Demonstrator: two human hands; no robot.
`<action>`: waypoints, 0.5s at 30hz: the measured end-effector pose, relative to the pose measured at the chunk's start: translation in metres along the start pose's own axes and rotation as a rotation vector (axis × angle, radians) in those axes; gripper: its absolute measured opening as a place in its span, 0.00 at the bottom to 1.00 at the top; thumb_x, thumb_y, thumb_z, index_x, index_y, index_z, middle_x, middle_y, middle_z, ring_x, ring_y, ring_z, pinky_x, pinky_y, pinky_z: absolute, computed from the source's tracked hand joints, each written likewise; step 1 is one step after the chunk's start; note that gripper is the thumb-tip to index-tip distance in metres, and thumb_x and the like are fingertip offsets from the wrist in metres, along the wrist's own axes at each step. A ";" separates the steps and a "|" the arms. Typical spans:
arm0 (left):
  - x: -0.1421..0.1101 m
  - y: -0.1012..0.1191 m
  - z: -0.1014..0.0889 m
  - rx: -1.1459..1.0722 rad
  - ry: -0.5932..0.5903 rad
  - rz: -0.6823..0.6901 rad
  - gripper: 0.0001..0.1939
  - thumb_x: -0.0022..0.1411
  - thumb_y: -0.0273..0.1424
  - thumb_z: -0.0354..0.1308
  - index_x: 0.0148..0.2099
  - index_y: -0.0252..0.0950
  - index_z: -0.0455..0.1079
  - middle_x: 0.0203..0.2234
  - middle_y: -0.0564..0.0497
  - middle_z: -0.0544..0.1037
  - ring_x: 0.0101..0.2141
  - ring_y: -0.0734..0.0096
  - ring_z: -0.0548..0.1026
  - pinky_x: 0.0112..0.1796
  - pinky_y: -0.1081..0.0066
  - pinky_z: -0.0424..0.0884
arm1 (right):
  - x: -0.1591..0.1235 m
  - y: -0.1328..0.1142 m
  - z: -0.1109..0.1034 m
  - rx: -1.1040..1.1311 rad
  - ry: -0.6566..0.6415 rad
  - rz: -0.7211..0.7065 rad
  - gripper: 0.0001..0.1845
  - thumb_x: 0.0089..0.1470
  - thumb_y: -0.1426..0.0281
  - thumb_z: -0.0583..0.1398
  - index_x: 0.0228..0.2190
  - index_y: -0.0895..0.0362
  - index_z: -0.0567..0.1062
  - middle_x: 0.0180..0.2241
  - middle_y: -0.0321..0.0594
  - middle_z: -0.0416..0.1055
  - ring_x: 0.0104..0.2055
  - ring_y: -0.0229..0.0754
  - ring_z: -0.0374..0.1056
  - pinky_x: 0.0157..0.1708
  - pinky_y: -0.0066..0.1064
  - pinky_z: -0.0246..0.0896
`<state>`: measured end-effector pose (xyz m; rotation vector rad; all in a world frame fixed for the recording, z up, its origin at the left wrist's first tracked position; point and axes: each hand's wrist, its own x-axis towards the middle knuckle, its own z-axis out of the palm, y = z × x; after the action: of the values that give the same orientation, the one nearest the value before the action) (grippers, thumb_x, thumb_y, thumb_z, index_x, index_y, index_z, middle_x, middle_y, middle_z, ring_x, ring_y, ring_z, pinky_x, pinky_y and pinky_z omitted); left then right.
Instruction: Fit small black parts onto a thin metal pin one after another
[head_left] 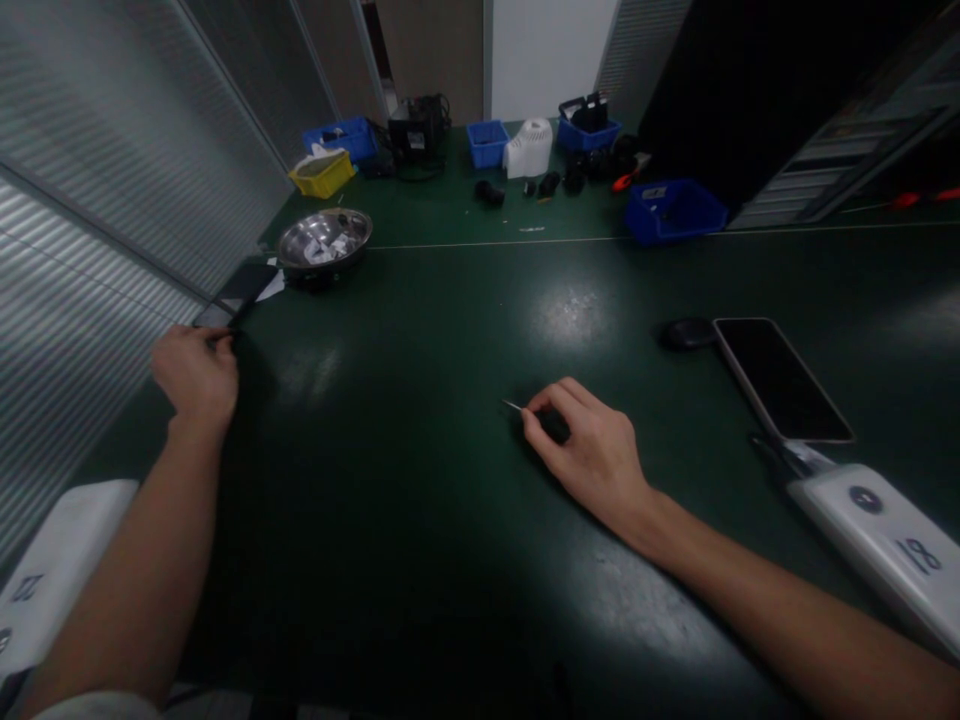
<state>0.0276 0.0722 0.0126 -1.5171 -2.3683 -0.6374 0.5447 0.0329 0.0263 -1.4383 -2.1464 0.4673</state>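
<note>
Over the middle of the dark green table, my right hand (589,445) pinches a thin, shiny metal pin (512,405) between thumb and forefinger; its free end points left. Its exact kind is too small to tell. At the table's left side, my left hand (199,370) is closed in a pinch, with a small dark thing (232,333) at its fingertips that I cannot make out. Just beyond that hand lies a flat dark object (244,287) beside some white paper (274,286).
A metal bowl (289,245) with white scraps stands at the far left. Right of my right hand are a black mouse (688,334), a phone (780,378) and a white box marked 18 (885,540). Blue bins (675,215) and a yellow bin (324,180) stand farther back.
</note>
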 end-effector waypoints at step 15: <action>-0.004 0.008 -0.002 0.202 0.048 -0.006 0.19 0.66 0.35 0.56 0.51 0.27 0.77 0.37 0.43 0.70 0.38 0.61 0.61 0.44 0.62 0.62 | 0.000 0.000 0.001 0.003 0.001 -0.013 0.08 0.64 0.64 0.58 0.36 0.53 0.76 0.37 0.36 0.74 0.31 0.37 0.68 0.30 0.31 0.58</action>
<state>0.0362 0.0713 0.0140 -1.3933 -2.3230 -0.4159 0.5446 0.0330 0.0253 -1.4219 -2.1520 0.4640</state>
